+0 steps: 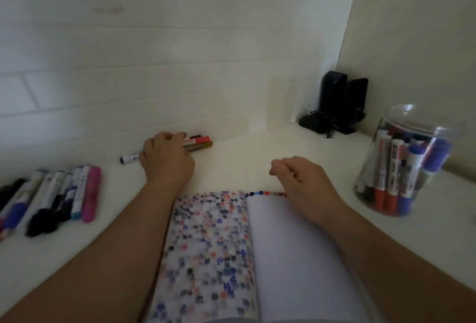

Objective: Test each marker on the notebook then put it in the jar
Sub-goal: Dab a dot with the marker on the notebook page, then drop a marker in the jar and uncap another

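Your left hand (167,160) reaches over the far markers (198,143) by the wall, its grasp indiscernible, while your right hand (304,181) hovers loosely curled, holding nothing, over the open notebook (231,245), with the jar (404,163) on the tabletop (296,147) at right.

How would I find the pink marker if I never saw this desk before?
Start at the open notebook in the middle of the white desk. Look left of it to the row of markers lying side by side. The pink marker is the end one nearest the notebook, the only all-pink one.
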